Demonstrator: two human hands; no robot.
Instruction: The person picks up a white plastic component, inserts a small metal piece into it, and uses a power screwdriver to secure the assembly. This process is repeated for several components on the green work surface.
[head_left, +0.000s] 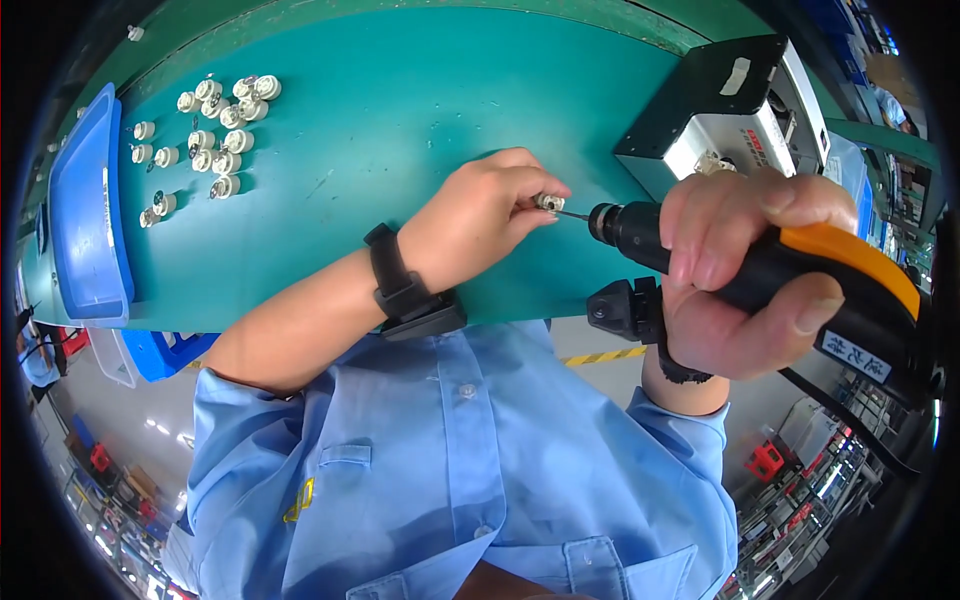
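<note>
Between the thumb and fingers of my left hand (478, 215) is a small white round part (549, 202), pinched above the green work surface. My right hand (745, 265) grips a black and orange electric screwdriver (650, 235), held lengthwise and pointing left. Its thin bit reaches the small part at my left fingertips; whether it sits in a screw is too small to tell. At the left of the mat (400, 100), several similar white round parts (230, 140) stand in loose groups, some with small metal pieces on them.
A black and silver machine (715, 110) with a lit front stands at the back right. A blue tray (90, 210) lies along the left edge, and a blue bin (165, 352) sits below the table edge. A black cable (845, 415) runs beneath the screwdriver.
</note>
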